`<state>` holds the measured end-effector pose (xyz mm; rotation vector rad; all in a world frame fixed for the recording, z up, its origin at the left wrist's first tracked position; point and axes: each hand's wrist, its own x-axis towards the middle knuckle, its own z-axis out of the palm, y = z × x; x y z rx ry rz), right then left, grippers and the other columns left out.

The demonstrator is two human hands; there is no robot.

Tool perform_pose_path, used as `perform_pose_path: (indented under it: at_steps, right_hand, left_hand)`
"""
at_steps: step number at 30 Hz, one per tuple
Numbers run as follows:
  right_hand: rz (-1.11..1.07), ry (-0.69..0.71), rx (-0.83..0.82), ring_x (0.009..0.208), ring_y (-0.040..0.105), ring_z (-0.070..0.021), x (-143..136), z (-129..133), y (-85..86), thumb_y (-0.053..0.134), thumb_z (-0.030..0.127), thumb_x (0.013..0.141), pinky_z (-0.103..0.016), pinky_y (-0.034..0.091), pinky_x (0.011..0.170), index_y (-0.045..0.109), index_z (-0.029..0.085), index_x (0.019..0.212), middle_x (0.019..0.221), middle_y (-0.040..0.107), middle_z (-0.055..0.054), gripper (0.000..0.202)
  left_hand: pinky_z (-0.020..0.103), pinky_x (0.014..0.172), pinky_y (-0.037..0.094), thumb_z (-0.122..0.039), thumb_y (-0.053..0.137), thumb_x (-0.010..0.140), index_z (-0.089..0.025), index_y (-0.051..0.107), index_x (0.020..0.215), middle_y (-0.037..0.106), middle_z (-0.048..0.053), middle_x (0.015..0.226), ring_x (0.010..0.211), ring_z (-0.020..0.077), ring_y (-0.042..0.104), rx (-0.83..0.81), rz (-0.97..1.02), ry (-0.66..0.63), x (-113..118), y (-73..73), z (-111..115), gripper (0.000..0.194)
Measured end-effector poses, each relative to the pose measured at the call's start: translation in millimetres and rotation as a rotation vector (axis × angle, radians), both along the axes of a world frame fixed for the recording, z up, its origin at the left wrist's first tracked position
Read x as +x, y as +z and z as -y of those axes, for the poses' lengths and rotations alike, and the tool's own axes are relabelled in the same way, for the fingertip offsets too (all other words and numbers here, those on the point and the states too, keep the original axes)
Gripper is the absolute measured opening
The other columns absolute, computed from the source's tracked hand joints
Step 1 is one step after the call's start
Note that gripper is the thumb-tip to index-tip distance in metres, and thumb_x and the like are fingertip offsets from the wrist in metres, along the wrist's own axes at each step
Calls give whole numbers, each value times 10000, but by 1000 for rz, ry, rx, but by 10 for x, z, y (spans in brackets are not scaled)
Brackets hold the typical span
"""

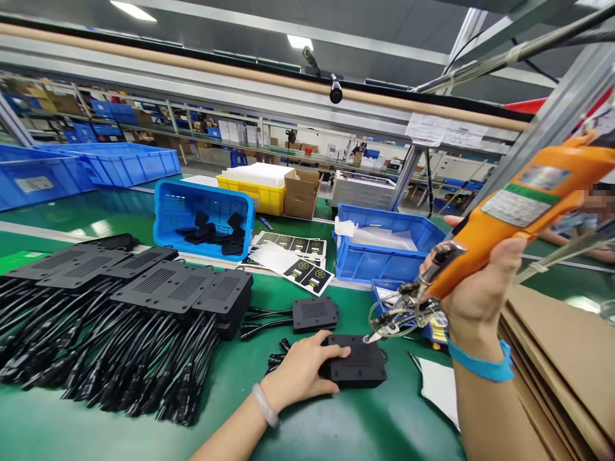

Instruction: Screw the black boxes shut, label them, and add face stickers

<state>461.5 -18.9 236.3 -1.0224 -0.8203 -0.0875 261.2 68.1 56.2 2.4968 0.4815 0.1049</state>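
My left hand (307,365) grips the cable end of a black adapter box (359,368) lying flat on the green bench, thumb and fingers around its near and top sides. In my right hand (480,288) is an orange electric screwdriver (523,186), tilted down to the left. Its tip meets the far edge of the box's top, by a screw hole. Just behind lies a second black adapter box (314,314) with cables to its left. To the left, rows of stacked black adapter boxes (166,285) trail their cables (120,346) toward me.
A blue basket (166,218) on its side holds black pieces. Printed label sheets (293,259) lie beside it. At the back right stands a blue bin (369,262) with white sheets. Flattened cardboard (567,346) is stacked at the right. A metal frame crosses overhead.
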Motion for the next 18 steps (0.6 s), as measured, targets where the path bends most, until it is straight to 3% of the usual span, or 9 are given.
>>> perform_pose_path:
  at_steps: [3,8,18]
  right_hand:
    - [-49,20,-42,351,442,-123,37,-61,-232,486,720,814,-277,382,322,720,198,997,589,542,13,600]
    - [-106,50,-100,386,500,-160,91,-89,-543,535,678,808,-303,427,342,716,214,978,565,547,10,526]
    - [-90,33,-143,363,484,-155,81,-68,-605,490,689,834,-311,403,313,697,188,942,608,572,-9,553]
  left_hand:
    - [516,987,499,-347,923,630,-422,596,1329,482,113,1454,1189,398,610,0,1,6,8,-20,-9,776]
    - [492,981,504,-348,914,638,-423,590,1333,498,107,1431,1181,388,615,9,16,4,8,-23,-3,770]
    - [472,954,517,-343,915,640,-422,589,1328,519,87,1376,1127,365,637,-14,22,-6,-2,-12,-8,766]
